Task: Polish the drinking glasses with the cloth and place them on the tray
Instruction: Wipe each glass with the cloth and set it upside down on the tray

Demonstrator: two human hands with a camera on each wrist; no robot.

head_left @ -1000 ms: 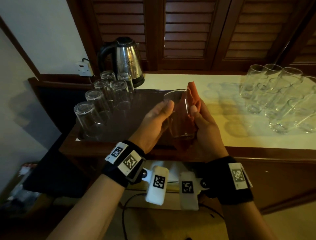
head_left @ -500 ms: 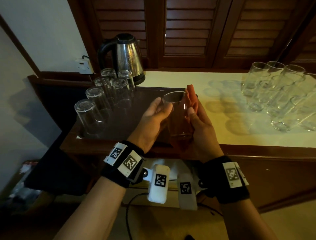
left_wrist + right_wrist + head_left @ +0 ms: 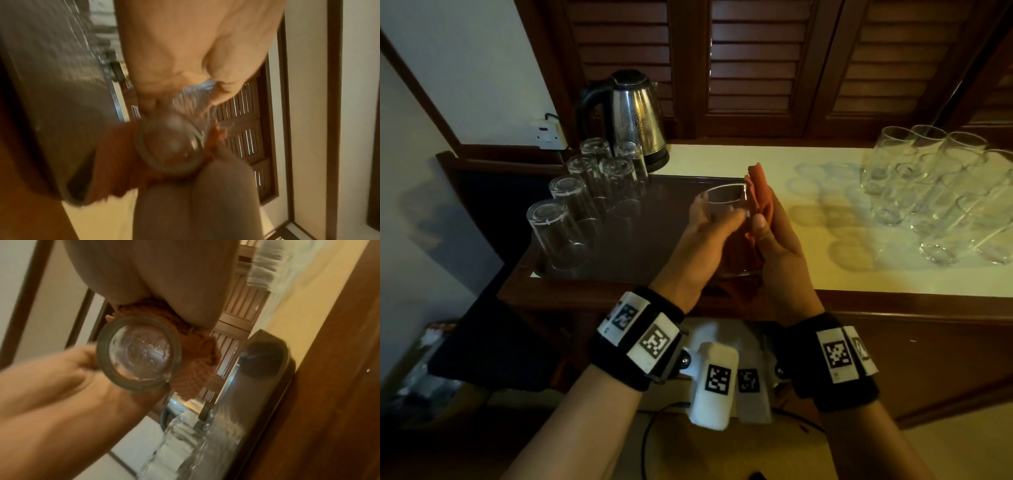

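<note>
The pale countertop (image 3: 774, 270) carries a dark tray (image 3: 654, 219), a kettle (image 3: 633, 116) and loose glasses (image 3: 941, 192).

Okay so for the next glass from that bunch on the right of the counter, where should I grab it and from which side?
Take the nearest glass round its lower body, coming from your side. The glasses stand upright and packed together, so only the front ones are exposed; reaching over the top risks knocking the neighbours.
</note>
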